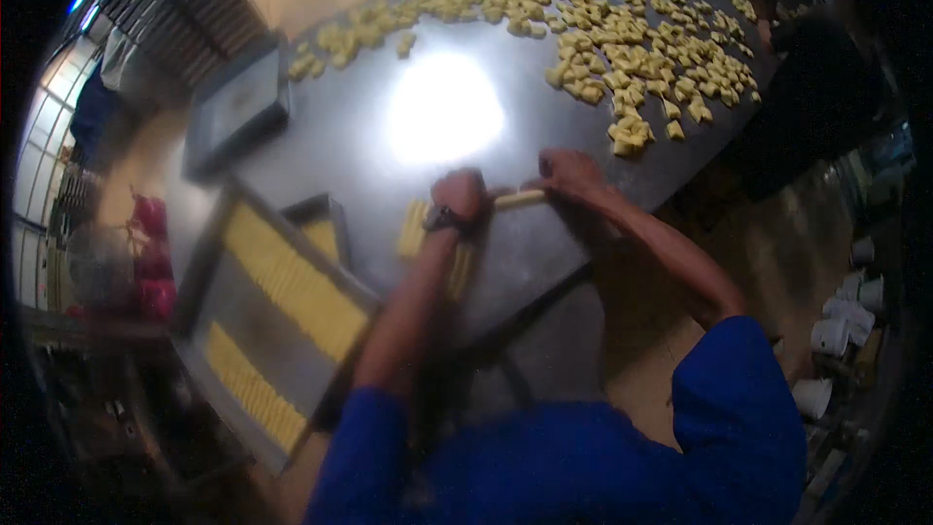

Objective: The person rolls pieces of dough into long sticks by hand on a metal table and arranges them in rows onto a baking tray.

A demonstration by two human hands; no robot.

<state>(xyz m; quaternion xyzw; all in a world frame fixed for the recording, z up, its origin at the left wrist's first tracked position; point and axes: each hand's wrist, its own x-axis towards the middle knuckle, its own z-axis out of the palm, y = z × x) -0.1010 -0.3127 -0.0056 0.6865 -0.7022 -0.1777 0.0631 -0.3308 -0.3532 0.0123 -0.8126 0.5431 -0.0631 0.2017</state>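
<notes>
On the metal table, a pale yellow dough strip (519, 198) lies between my two hands. My left hand (461, 192), with a dark band at its wrist, is closed at the strip's left end. At the other end my right hand (571, 175) is curled, its fingers closed on the strip. Blur hides the exact fingertips. Several more dough strips (412, 233) lie side by side just left of my left wrist, partly covered by my forearm. A large tray (277, 331) at the left holds two rows of yellow dough strips.
Many dough pieces (632, 58) are heaped over the far and right parts of the table (350, 136). A smaller tray (335, 219) stands beside the large one, and another tray (238, 107) sits at the far left edge. A person in dark clothes (812, 97) is at the right.
</notes>
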